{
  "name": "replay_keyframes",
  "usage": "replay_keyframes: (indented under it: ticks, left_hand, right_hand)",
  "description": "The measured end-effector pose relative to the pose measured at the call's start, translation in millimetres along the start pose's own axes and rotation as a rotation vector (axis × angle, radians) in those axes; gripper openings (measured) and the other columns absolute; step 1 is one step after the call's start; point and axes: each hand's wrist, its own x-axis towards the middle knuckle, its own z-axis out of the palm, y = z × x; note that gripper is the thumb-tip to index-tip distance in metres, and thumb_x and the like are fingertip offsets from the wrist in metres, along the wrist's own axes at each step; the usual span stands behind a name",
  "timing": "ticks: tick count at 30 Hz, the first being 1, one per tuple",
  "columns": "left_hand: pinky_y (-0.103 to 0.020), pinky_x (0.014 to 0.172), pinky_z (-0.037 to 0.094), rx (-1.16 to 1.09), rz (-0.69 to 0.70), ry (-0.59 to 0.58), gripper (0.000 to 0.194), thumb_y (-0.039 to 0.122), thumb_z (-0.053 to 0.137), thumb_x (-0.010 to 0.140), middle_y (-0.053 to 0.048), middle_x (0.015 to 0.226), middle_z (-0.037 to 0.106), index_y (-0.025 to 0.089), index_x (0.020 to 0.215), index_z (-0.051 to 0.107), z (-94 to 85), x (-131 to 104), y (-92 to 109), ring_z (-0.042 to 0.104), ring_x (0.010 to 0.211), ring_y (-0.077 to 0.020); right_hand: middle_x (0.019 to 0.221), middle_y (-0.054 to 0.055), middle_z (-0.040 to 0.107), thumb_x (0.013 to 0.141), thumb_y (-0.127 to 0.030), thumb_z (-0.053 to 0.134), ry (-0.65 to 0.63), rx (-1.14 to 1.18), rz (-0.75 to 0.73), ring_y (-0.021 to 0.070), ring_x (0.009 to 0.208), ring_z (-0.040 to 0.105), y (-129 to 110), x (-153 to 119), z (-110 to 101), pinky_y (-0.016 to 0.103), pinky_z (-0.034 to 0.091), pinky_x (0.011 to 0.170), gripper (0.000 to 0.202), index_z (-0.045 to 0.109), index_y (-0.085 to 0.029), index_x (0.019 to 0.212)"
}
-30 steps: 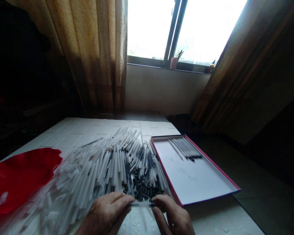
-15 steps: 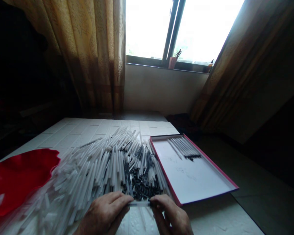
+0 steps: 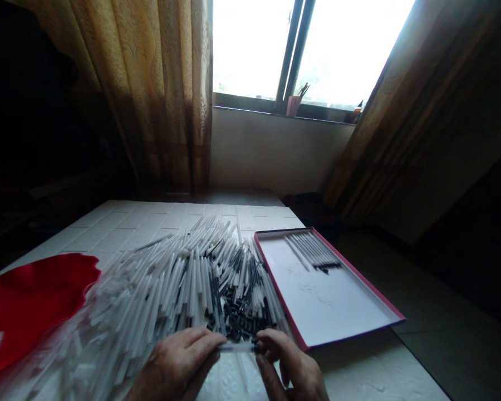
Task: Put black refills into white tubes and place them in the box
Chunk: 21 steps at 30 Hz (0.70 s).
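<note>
My left hand (image 3: 183, 356) pinches a pen (image 3: 237, 348) with a clear, whitish barrel, held level near the front edge of the table. Its black end lies between the thumb and forefinger of my right hand (image 3: 294, 362), which are bent around it. My left fingers cover the other end of the pen. Just beyond both hands spreads a large heap of clear pen barrels (image 3: 150, 303), with several small black pieces (image 3: 242, 320) gathered at its near right side.
Right of the heap lies a shallow white tray (image 3: 317, 317) with a pink-red rim. A row of pens (image 3: 315, 250) with black ends rests in its far part. A red dish with a wavy rim (image 3: 33, 306) stands at the left. Behind the table are curtains (image 3: 158, 100) and a window.
The fingers of my right hand have loosened and parted slightly around the black end of the pen. My left hand keeps its grip. The camera view has shifted a little.
</note>
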Motion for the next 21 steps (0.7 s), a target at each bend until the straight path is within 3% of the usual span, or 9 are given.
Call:
replay_keyframes:
  ticks: [4, 12, 17, 21]
  left_hand:
    - [-0.024, 0.075, 0.059, -0.006, 0.0, -0.011, 0.025, 0.019, 0.043, 0.103, -0.004, 0.1, 0.075, 0.023, 0.122, 0.059, 0.8, -0.9, -1.7, 0.075, 0.088, -0.0195]
    - [-0.024, 0.072, 0.06, 0.003, 0.024, 0.016, 0.024, 0.019, 0.042, 0.104, -0.004, 0.097, 0.075, 0.023, 0.12, 0.059, 1.0, 0.7, -2.2, 0.075, 0.084, -0.0196]
    - [-0.025, 0.075, 0.06, 0.011, 0.007, 0.003, 0.025, 0.019, 0.043, 0.104, -0.004, 0.099, 0.075, 0.023, 0.122, 0.059, 1.9, -0.6, -1.5, 0.075, 0.087, -0.0195]
    - [-0.023, 0.074, 0.059, 0.015, 0.022, 0.04, 0.024, 0.021, 0.041, 0.105, -0.004, 0.097, 0.075, 0.023, 0.121, 0.06, 0.7, -0.5, -0.4, 0.075, 0.085, -0.0182]
  right_hand:
    - [0.073, 0.0, 0.067, 0.103, -0.027, 0.045, -0.036, 0.009, -0.029, 0.0142, 0.056, 0.066, 0.1, 1.6, -0.5, 0.02, 0.054, 0.056, 0.014, 0.059, -0.025, 0.104]
    - [0.073, -0.001, 0.067, 0.104, -0.035, 0.046, -0.036, -0.005, 0.01, 0.0129, 0.052, 0.064, -3.2, 3.1, -2.0, 0.02, 0.054, 0.056, 0.016, 0.057, -0.025, 0.108]
    - [0.069, -0.001, 0.065, 0.105, -0.035, 0.043, -0.042, -0.039, -0.018, 0.0134, 0.052, 0.065, -3.2, 4.0, -2.2, 0.02, 0.051, 0.054, 0.019, 0.059, -0.025, 0.099]
    - [0.069, -0.001, 0.067, 0.104, -0.042, 0.046, 0.007, -0.047, 0.021, 0.0139, 0.049, 0.065, -1.3, 0.1, 1.3, 0.021, 0.053, 0.054, 0.022, 0.059, -0.024, 0.104]
